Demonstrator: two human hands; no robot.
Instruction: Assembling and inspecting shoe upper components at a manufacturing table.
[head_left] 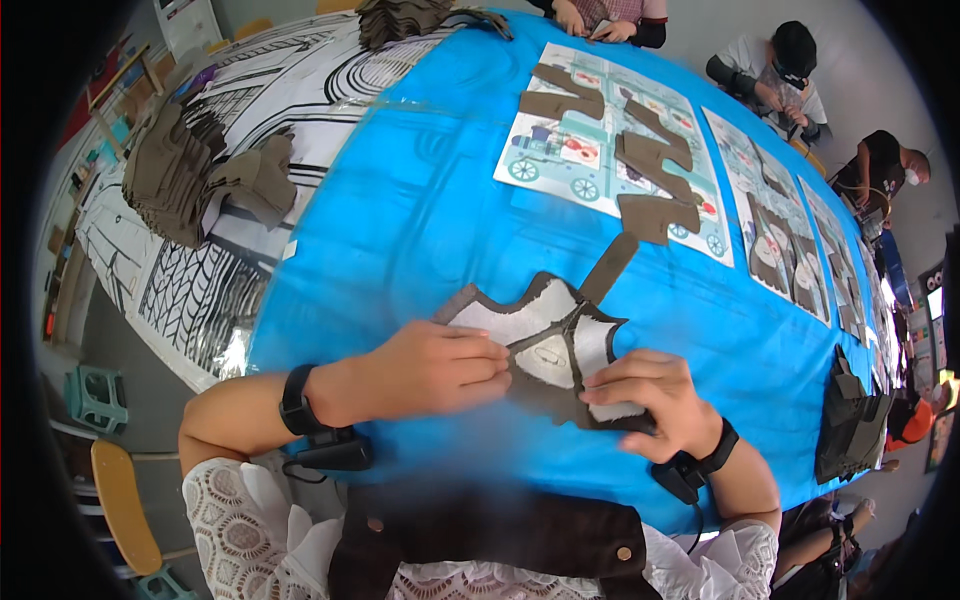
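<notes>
In front of me, just above the blue table cover (390, 210), is a dark brown-grey cut fabric piece (570, 325) with white backing panels and a small drawn mark on its middle panel. My left hand (430, 370) has its fingers pressed together at the left side of the piece. My right hand (655, 395) grips the right edge between thumb and fingers, over a white panel. A narrow brown strip (610, 268) sticks out past the far edge, pointing away from me; whether it is joined on cannot be made out. Dark bands sit on both wrists.
Stacks of brown cut pieces (175, 185) lie at the left, with another pile (400, 20) at the far edge. Patterned sheets (520, 150) carrying zigzag brown pieces lie ahead. A dark fabric stack (850, 425) stands at the right. Several people work around the table.
</notes>
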